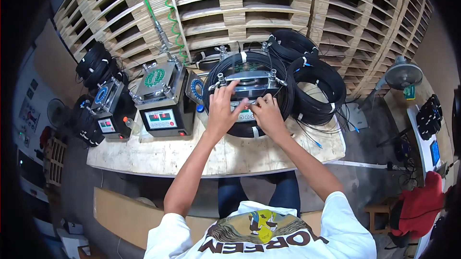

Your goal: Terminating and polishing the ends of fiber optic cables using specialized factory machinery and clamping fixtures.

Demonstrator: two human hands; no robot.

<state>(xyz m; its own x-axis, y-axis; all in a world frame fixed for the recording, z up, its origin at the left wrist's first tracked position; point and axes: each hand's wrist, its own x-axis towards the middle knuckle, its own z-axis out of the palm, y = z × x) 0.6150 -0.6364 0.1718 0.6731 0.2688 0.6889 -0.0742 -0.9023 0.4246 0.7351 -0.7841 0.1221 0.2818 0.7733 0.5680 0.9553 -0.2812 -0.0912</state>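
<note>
A coil of black cable lies around a polishing machine with a metal top plate and corner clamp posts. My left hand is at the machine's front left, its fingers spread and reaching up by a clamp post. Beside it, my right hand has its fingers bent together at the machine's front edge. Whatever those fingertips hold, if anything, is too small to make out. Part of the front panel shows between my hands.
Two similar machines, a larger one and a smaller one, stand to the left on the wooden table. More black cable coils lie at the right. Behind are stacked wooden pallets and a green coiled hose; a fan stands far right.
</note>
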